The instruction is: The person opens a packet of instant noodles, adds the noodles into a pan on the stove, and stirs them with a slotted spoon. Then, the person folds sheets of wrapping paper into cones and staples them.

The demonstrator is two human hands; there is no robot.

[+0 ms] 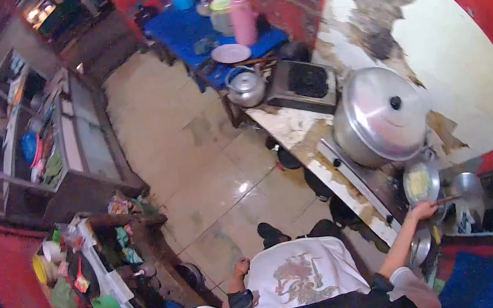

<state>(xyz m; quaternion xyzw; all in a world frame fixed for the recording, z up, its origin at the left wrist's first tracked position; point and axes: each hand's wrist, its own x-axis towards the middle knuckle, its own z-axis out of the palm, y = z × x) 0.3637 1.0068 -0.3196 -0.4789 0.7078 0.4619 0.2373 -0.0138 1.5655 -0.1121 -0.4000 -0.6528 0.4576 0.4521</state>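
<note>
My right hand (422,212) is closed at the near edge of a metal pan (415,197) that has pale yellow food (418,180) in it. From this hand a thin brown handle (447,198) runs to the right, towards a round shiny metal piece (468,184). Whether the two are one utensil, I cannot tell. Low beside my body hangs my left hand (242,266), its fingers curled and nothing visible in them. A big lidded aluminium pot (381,115) stands just beyond the pan.
Past the pot are a stove (303,85) and a kettle (245,87). A blue-covered table (167,29) carries a pink flask (244,20) and a plate (231,53). Along the left stand a glass-fronted cabinet (93,129) and a cluttered shelf. Below my right arm is a metal bowl (421,247).
</note>
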